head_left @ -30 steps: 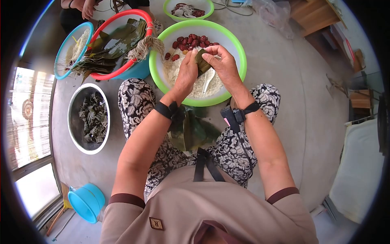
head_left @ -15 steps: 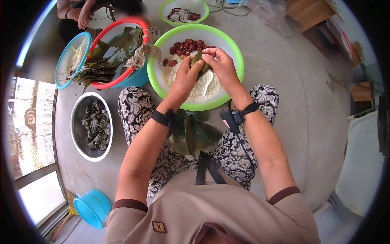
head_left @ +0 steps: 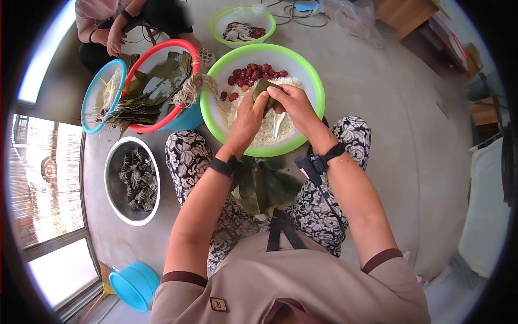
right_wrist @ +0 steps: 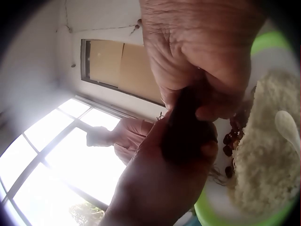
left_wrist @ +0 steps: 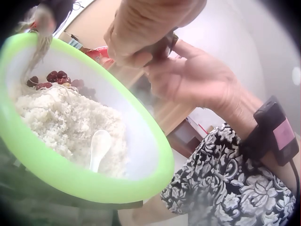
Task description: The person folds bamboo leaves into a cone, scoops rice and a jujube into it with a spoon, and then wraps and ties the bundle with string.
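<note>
My left hand (head_left: 248,116) and right hand (head_left: 297,105) together grip a folded green leaf dumpling (head_left: 263,88) over a basin with a bright green rim (head_left: 319,102). Both thumbs press on its near side, fingers wrapped behind. In the right wrist view the dumpling (right_wrist: 186,127) looks dark between the two hands, and its contents are hidden. White rice (left_wrist: 66,117) is heaped in the basin below, with red dates (head_left: 252,73) along its far side. A white spoon (left_wrist: 99,147) stands tilted in the rice.
Left of the basin stand a red-rimmed tub (head_left: 145,128) of long leaves with a string bundle (head_left: 189,92), and a white-rimmed bowl (head_left: 114,189) of tied dumplings. More leaves (head_left: 261,186) lie between my knees. Another person (head_left: 116,32) sits at the far left.
Both hands stay on the leaf dumpling, turning and folding it slightly; its broad top face now shows. The head view has shifted, so the surroundings appear lower in it.
</note>
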The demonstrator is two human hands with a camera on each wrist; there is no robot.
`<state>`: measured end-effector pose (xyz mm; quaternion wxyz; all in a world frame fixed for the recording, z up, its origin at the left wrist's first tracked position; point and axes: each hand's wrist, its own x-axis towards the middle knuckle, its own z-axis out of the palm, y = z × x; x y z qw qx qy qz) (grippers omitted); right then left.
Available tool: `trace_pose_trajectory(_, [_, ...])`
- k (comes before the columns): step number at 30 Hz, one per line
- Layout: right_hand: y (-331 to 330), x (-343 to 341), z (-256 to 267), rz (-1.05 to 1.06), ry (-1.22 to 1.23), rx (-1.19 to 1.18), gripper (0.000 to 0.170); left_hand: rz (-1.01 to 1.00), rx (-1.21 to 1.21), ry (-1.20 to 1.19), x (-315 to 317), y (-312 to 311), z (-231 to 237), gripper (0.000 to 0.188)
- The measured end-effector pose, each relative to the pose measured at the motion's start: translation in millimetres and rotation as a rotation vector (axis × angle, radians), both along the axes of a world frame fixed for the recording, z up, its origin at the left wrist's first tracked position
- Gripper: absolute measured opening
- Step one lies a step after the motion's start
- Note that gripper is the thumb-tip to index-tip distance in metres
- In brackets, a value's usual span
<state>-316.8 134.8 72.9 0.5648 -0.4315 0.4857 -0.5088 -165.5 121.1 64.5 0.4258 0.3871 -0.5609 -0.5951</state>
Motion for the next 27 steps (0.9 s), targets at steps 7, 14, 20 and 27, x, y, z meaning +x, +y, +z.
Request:
trace_pose_trajectory(7, [6,0,-1,-0.043,0.012,0.046,0.023,0.039,-0.149,-0.251,-1,5,-7,0.038])
trace_pose_trajectory(14, [9,2,1,-0.035,-0.023,-0.012,0.02,0.066,-0.129,-0.256,-1,1,-7,0.04])
trace_pose_trajectory(20, [3,3,0,-0.026,-0.042,-0.011,0.021,0.125,-0.189,-0.272,-2,7,-6,0.037])
trace_pose_trajectory(27, [8,4,11,-0.009,-0.061,-0.056,0.027,0.122,-0.317,-0.25,0,0,4,0.031])
